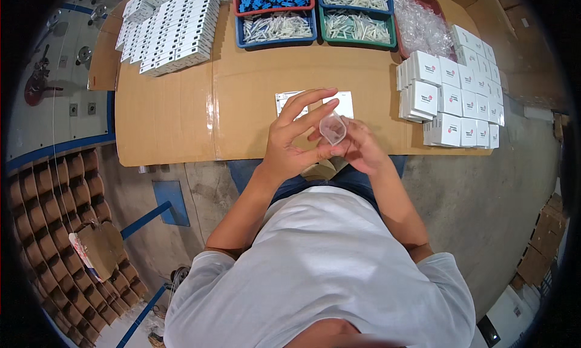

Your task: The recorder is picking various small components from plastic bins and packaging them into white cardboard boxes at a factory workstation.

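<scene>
A small clear plastic piece, shaped like an open-ended cup or sleeve [333, 130], is held up between my two hands above the table's near edge. My left hand [292, 139] pinches it from the left with thumb and fingertips, the upper fingers stretched across its top. On the other side, my right hand [363, 148] grips it with bent fingers, partly hidden behind it. Just beyond the hands lie a white printed piece [284, 100] and a plain white flat piece or box [345, 103], both partly covered by my fingers.
The table is topped with brown cardboard [163, 118]. White boxes [178, 36] are stacked far left, more white boxes [451, 100] at right. Along the back stand a red tray of blue parts [273, 12], blue [276, 44] and green [357, 43] trays of whitish parts, and clear plastic pieces [420, 24].
</scene>
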`<state>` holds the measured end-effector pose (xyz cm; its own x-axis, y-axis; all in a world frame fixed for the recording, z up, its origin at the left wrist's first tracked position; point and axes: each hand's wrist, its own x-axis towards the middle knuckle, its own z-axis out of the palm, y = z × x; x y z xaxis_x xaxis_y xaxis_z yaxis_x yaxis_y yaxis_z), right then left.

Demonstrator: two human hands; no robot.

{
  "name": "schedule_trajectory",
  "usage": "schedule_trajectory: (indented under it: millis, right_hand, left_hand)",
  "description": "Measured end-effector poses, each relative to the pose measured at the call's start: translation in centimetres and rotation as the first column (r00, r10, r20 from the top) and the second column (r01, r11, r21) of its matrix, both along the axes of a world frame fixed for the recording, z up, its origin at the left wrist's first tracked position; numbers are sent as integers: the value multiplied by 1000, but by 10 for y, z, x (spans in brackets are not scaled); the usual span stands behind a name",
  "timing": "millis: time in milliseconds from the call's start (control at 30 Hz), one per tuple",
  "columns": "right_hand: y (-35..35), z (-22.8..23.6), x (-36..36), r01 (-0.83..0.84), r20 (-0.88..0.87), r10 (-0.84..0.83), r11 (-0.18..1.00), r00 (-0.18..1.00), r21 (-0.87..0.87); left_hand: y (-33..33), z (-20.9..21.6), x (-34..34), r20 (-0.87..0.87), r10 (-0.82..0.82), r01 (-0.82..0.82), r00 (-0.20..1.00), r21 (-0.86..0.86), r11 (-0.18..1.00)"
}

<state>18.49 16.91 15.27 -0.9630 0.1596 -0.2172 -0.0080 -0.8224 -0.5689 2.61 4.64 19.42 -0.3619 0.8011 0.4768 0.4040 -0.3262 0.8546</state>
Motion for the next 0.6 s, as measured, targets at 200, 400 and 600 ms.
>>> schedule_trajectory:
  millis: [200, 400, 600]
  right_hand:
    - [-13, -12, 6, -63, -36, 65, 996, 997, 66]
    - [-10, -15, 5, -60, -93, 63, 998, 994, 33]
    - [-7, -21, 5, -107, -109, 109, 994, 988, 18]
  left_hand:
    - [1, 2, 2, -23, 6, -6, 1000, 14, 1000]
    - [3, 4, 3, -17, 2, -2, 1000, 33, 999]
    - [2, 0, -1, -56, -9, 11, 998, 33, 999]
